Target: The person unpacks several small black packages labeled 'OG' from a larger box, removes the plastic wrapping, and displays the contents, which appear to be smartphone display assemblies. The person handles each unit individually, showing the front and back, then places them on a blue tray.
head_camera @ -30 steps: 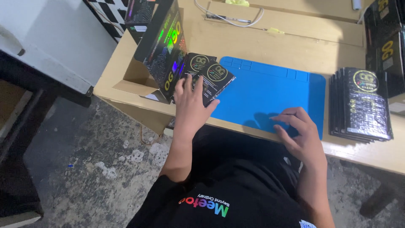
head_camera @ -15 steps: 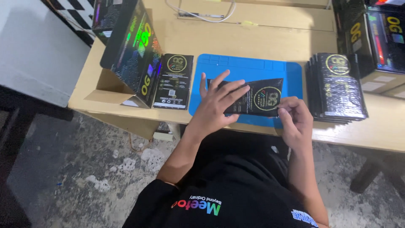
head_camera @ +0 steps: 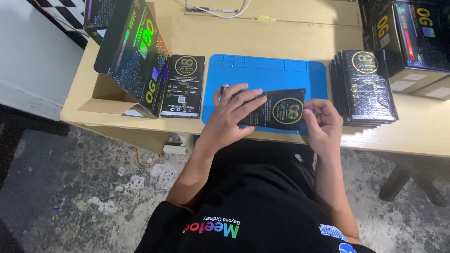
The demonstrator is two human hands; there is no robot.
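— What did you have under the hands at that moment?

— From my remote feed, the left hand [head_camera: 232, 117] lay flat with fingers spread, pressing down on a black packet [head_camera: 276, 110] with a gold round emblem. The right hand [head_camera: 323, 122] pinched the packet's right edge, fingers curled; its fingertips were hidden behind the knuckles, so I could not see exactly how they met the edge.

— And where was the packet?

— On the near part of the blue work mat [head_camera: 267, 70], lying slightly tilted, its left end covered by the left hand.

— What lay around it?

— Left of the mat, just beside it, a second flat black packet [head_camera: 183, 86] lay on the wooden table [head_camera: 290, 37]. Further left stood an open carton [head_camera: 133, 51] with glossy rainbow print, its top cut off by the frame. To the right of the mat I saw a fanned stack of black packets [head_camera: 365, 89], and beyond it dark boxes [head_camera: 408, 40], partly out of view. A white cable [head_camera: 211, 9] ran along the far edge, mostly cropped. The print on the packets was too small for me to make out.
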